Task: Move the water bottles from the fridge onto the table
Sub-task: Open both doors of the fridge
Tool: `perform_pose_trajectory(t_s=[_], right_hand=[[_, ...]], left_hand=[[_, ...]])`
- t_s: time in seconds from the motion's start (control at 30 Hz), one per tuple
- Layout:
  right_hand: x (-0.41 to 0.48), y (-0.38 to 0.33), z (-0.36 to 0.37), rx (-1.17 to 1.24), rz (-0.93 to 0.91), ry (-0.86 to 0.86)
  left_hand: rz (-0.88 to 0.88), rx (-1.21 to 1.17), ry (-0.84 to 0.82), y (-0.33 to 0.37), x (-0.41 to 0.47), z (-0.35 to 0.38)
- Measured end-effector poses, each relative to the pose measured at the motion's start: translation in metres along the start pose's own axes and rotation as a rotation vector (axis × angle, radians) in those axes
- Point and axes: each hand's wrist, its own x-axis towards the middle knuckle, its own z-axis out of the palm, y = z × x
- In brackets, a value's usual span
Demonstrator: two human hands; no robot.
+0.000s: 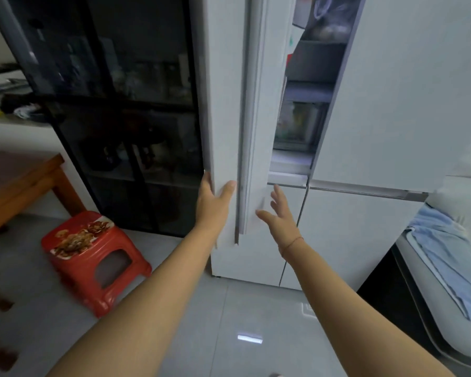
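- A single view came from the head camera, worn on the person's head and looking forward and down along both forearms.
- It faced the white fridge (378,91) from close in, with the left door (223,118) ajar across the middle of the frame.
- The left hand (214,202) and right hand (280,216) sat near centre, the arms running in from the bottom edge.
- The wide lens took in the red stool (93,257) and wooden table (19,186) at lower left, and grey floor (256,308) below.
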Motion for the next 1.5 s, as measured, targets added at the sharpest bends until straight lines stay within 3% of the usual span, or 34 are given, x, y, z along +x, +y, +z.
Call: perform_pose_trajectory(t_s=[0.2, 0.5, 0.77, 0.9, 1.03, 1.27, 1.5], right_hand=[[-0.015, -0.013, 0.053, -0.018, -0.044, -0.172], [-0.012, -0.024, 0.093, -0.051, 0.026, -0.456], [0.022, -0.021, 0.087, -0.016, 0.039, -0.438], [0.051, -0.019, 0.065, -0.014, 0.043, -0.293], [0.085, -0.014, 0.021, 0.035, 0.093, -0.16], [0.15, 0.012, -0.112, 0.065, 0.162, 0.029], [0.197, 0.052, -0.216, 0.245, 0.337, 0.182]], left_hand=[[0.128, 0.082, 0.137, 0.012, -0.012, -0.045], [0.071, 0.426, 0.338, 0.027, 0.004, -0.078], [0.014, 0.479, 0.493, 0.021, 0.029, -0.098], [0.25, 0.546, 0.759, 0.016, 0.012, -0.06], [0.444, 0.489, 0.513, 0.016, 0.012, 0.021], [0.128, 0.247, 0.043, 0.023, 0.071, 0.158], [0.01, 0.22, -0.181, 0.016, 0.103, 0.26]])
